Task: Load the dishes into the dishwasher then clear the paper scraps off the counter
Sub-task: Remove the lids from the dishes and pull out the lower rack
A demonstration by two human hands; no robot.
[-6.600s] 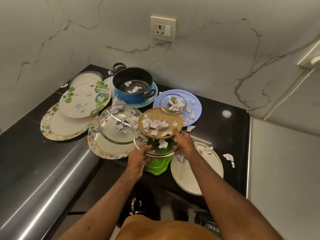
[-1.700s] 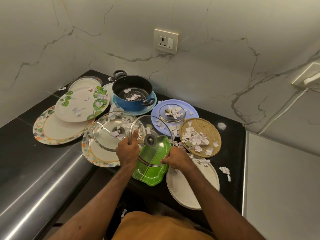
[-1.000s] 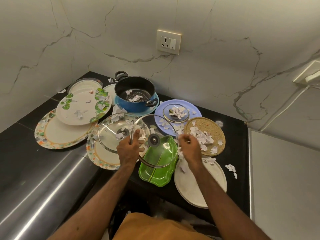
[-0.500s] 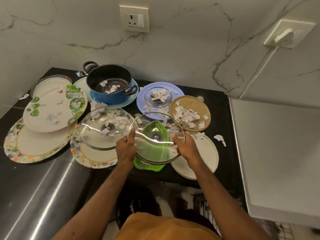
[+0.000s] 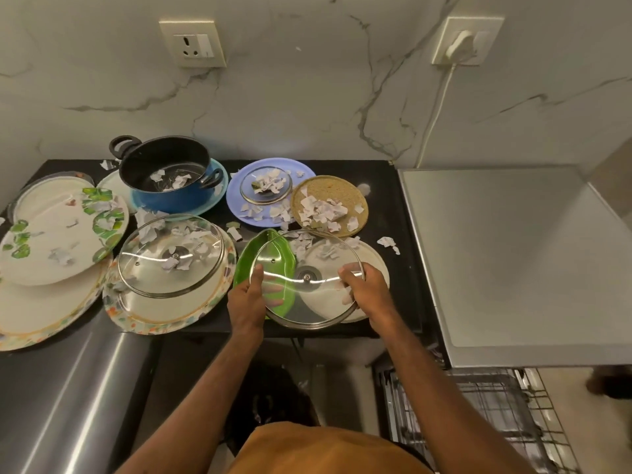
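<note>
Hands (image 5: 247, 297) (image 5: 367, 290) on glass lid (image 5: 306, 277), black counter (image 5: 393, 206)

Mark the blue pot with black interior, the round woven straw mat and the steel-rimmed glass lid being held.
blue pot with black interior (image 5: 171, 201): head view, blue front wall.
round woven straw mat (image 5: 330, 188): head view, bare upper weave.
held steel-rimmed glass lid (image 5: 306, 277): head view, central knob fitting.
</note>
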